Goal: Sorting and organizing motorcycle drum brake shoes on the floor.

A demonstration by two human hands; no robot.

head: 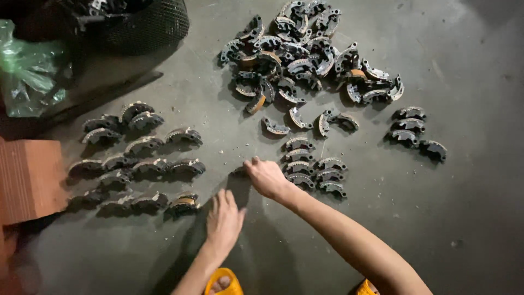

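On the grey concrete floor (436,218), a person is crouching over many curved metal brake shoes sorted into groups. The right hand (266,177) is reaching forward across the body, knuckles up and fingers curled down onto the floor just left of a small stack (314,166) of shoes laid in two neat columns; something dark is lying under its fingertips, but whether the hand is pinching a shoe there cannot be told. The left hand (224,221) is resting flat on the floor, palm down, fingers together and pointing away from the person, thumb sticking out to the side, holding nothing. It is lying just right of the nearest shoe (184,203) of the left group (136,164), which is spreading in loose rows toward a red brick (30,177) at the left edge. Farther from the person, a big unsorted heap (305,60) of shoes is lying tangled, some showing tan lining. A few single shoes (305,120) are lying between the heap and the small stack. Well to the right, four more shoes (416,131) are sitting in a short cluster of their own. At the top left corner a black mesh basket (142,24) is standing beside a crumpled green plastic bag (30,68). Yellow sandals (221,284) are showing at the bottom edge, under the forearms.
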